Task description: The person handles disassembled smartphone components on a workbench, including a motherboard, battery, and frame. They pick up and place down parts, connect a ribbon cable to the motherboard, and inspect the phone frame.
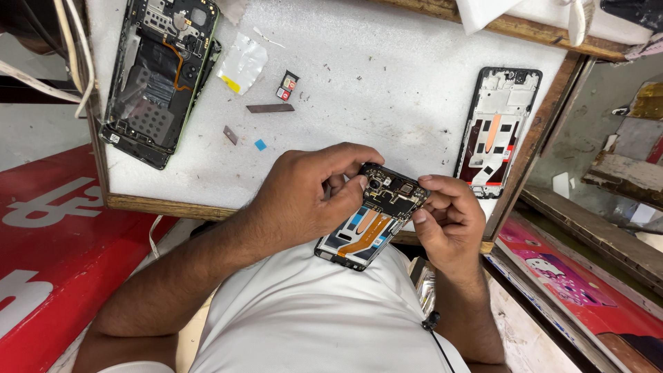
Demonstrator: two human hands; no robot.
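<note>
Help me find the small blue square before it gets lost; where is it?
In the head view, the blue square lies on the white mat, left of centre, just beyond the left hand and below the dark strip.

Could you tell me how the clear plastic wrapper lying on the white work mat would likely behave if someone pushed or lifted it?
The clear plastic wrapper looks thin and crinkled, so it is probably floppy and very light. Lying loose on the white mat, it would likely slide or flutter rather than roll.

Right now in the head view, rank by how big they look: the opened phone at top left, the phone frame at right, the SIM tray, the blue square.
1. Opened phone
2. Phone frame, slightly smaller
3. SIM tray
4. Blue square
</note>
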